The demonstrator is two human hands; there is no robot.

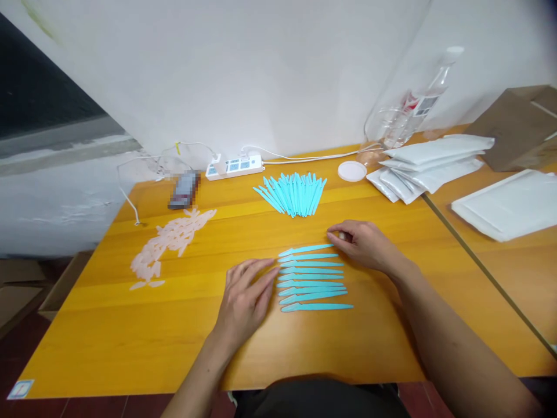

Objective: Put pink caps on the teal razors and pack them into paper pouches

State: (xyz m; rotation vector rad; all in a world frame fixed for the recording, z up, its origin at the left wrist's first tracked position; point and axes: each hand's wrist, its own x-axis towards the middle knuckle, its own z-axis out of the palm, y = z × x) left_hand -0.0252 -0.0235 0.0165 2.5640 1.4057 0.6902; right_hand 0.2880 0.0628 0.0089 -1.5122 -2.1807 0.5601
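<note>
Several light-blue eyebrow razors lie side by side in a column on the table, blade ends to the left. At the far end of the column, my right hand pinches the handle tip of the top eyebrow razor, which slants slightly. My left hand rests by the blade ends, fingers stretched out and a little apart. Its fingertips are at the upper blades; whether they touch them I cannot tell. Beyond the hands, a fanned pile of more blue razors lies near the wall. Pale pink plastic pieces are heaped at the left.
A white power strip with cables runs along the wall, beside a blurred dark device. At the right are a round white lid, a plastic bottle, white padded envelopes and a brown box. A seam crosses the table there.
</note>
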